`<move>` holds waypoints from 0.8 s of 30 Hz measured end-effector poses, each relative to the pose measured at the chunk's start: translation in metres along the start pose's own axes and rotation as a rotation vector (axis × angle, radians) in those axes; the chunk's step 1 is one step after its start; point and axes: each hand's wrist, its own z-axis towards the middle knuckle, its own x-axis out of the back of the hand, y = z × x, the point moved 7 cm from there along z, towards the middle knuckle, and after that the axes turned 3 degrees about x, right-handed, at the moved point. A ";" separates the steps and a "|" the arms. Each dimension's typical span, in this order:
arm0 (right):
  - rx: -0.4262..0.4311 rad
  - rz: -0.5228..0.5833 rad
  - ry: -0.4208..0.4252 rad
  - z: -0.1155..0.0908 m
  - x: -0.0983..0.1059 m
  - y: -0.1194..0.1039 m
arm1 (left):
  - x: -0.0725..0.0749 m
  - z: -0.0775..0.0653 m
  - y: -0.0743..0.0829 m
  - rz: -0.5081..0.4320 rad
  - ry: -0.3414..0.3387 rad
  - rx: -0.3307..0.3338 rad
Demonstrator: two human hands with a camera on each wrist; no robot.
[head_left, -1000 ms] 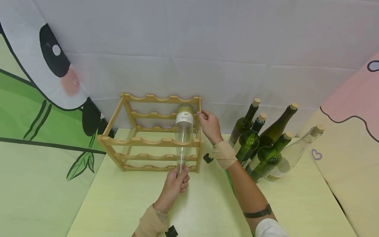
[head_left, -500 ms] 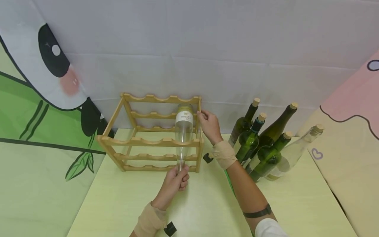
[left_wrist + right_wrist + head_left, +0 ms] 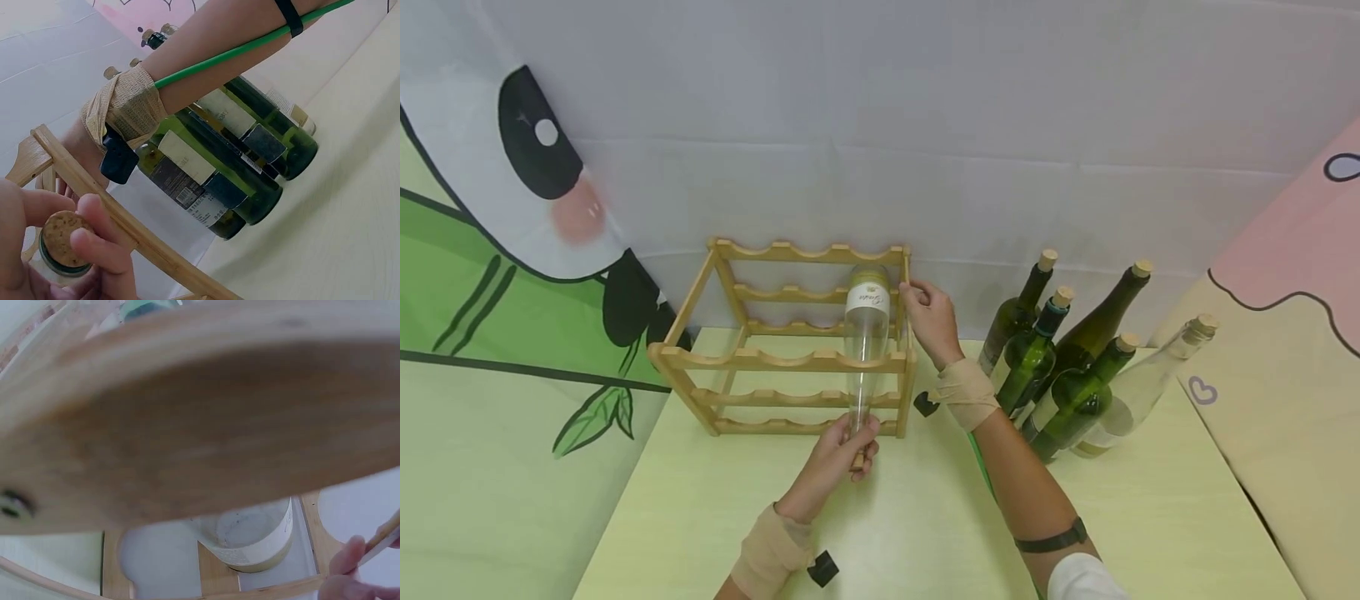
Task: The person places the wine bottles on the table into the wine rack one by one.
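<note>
A clear glass bottle [image 3: 867, 329] with a white label lies in the rightmost column of the wooden wine rack [image 3: 760, 360], base toward the wall. My left hand [image 3: 829, 460] grips its neck at the rack's front. In the left wrist view the cork [image 3: 65, 237] shows between thumb and fingers. My right hand [image 3: 934, 323] holds the rack's right side near the back. From the right wrist, a blurred wooden bar [image 3: 219, 431] fills much of the view, with the bottle's base [image 3: 253, 550] below it and right-hand fingertips [image 3: 350, 559] on the wood.
Right of my right forearm several corked bottles stand close together: green ones [image 3: 1028, 358] and a clear one [image 3: 1150, 387]. A printed cloth [image 3: 962, 192] hangs behind the pale table [image 3: 737, 517]. A green strap [image 3: 250, 47] runs along my right forearm.
My left wrist has swung slightly to the left, and the cork end now shows below the left hand's fingers. The bottle, the rack and the right hand have hardly moved.
</note>
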 end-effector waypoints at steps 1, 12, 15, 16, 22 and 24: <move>-0.002 0.005 0.000 0.000 0.000 0.000 | 0.001 0.000 0.001 0.006 -0.001 0.000; 0.071 -0.051 0.014 -0.021 0.012 -0.003 | 0.006 -0.004 0.005 0.051 0.029 -0.005; 0.130 -0.068 0.057 -0.031 0.020 -0.003 | 0.008 -0.004 0.005 0.082 0.057 -0.019; 0.151 -0.067 0.073 -0.035 0.023 -0.003 | 0.009 -0.004 0.006 0.099 0.070 -0.026; 0.279 -0.054 0.163 -0.063 0.042 -0.002 | 0.012 -0.010 0.007 0.143 0.121 -0.045; 0.332 -0.061 0.192 -0.076 0.047 -0.001 | 0.013 -0.013 0.006 0.146 0.146 -0.047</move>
